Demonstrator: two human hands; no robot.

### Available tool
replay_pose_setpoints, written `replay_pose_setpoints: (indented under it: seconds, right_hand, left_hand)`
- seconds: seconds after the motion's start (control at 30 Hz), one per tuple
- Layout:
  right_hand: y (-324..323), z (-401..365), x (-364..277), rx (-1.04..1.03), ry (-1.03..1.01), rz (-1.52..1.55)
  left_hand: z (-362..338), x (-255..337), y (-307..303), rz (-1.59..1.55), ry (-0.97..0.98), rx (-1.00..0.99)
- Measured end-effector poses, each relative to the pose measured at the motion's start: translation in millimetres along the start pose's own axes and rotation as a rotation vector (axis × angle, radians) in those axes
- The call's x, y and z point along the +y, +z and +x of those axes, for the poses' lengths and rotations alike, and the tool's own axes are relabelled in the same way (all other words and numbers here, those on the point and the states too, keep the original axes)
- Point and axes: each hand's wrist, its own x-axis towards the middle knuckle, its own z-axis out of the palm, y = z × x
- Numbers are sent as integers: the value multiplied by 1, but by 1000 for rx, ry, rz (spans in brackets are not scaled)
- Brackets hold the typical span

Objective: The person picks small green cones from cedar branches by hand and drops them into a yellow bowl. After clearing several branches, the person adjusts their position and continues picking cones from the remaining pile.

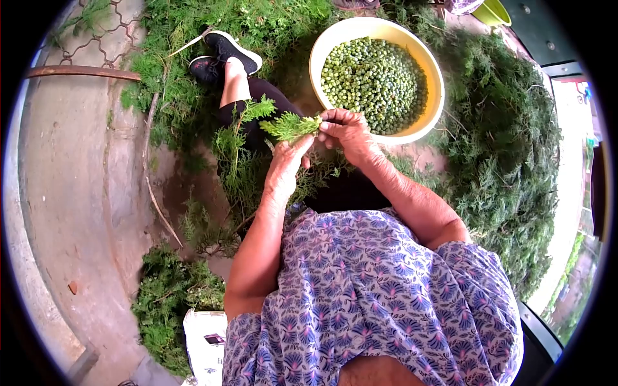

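Observation:
My left hand [286,164] is closed around a green conifer sprig [291,127], its flat, scaly leaves pointing up from between thumb and fingers. At the sprig's right end, the fingertips of my right hand [347,132] pinch together; whether a small cone sits between them is hidden. Just beyond my right hand stands a round, pale yellow tub [435,112], holding a heap of small green cones [373,80]. A longer leafy branch [237,154] lies across my lap, left of my left hand.
Cut conifer branches are piled at the right [496,161], along the top and at lower left. A crossed foot in a dark shoe [232,55] lies left of the tub. A white bag [205,341] is at lower left. A lime-green container [492,13] stands at upper right.

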Motion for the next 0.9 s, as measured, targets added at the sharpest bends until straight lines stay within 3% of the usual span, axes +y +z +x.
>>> replay_pose_setpoints:
  seconds: [0.07,0.13,0.2,0.27,0.4,0.47,0.53,0.6,0.73,0.8,0.9]
  right_hand:
    - [-2,0,0,-44,-41,-12]
    - [1,-2,-1,-30,-10,101]
    - [3,-4,3,-47,4,50]
    - [5,-4,2,-36,-12,127]
    - [-1,-5,0,-68,49,346]
    - [-5,-2,1,-120,49,388]
    - [-9,-3,-6,-219,63,369]
    - [-6,-2,-12,-86,-48,15]
    - [-9,-6,-19,-74,-139,-159]
    - [-6,-18,-38,-58,-139,-246]
    - [-25,-8,-28,-47,-238,-397]
  left_hand:
    - [1,-8,4,121,51,-14]
    - [3,-17,5,28,56,70]
    - [6,-27,6,219,5,194]
    - [4,-20,14,54,96,219]
    - [4,-13,7,33,21,142]
    - [6,-17,-3,264,402,8]
    - [11,-8,-6,47,179,-102]
    - [4,0,11,111,202,-104]
    - [5,-4,21,60,197,-64]
    - [-2,13,25,164,19,-114]
    - [5,-2,26,158,112,-73]
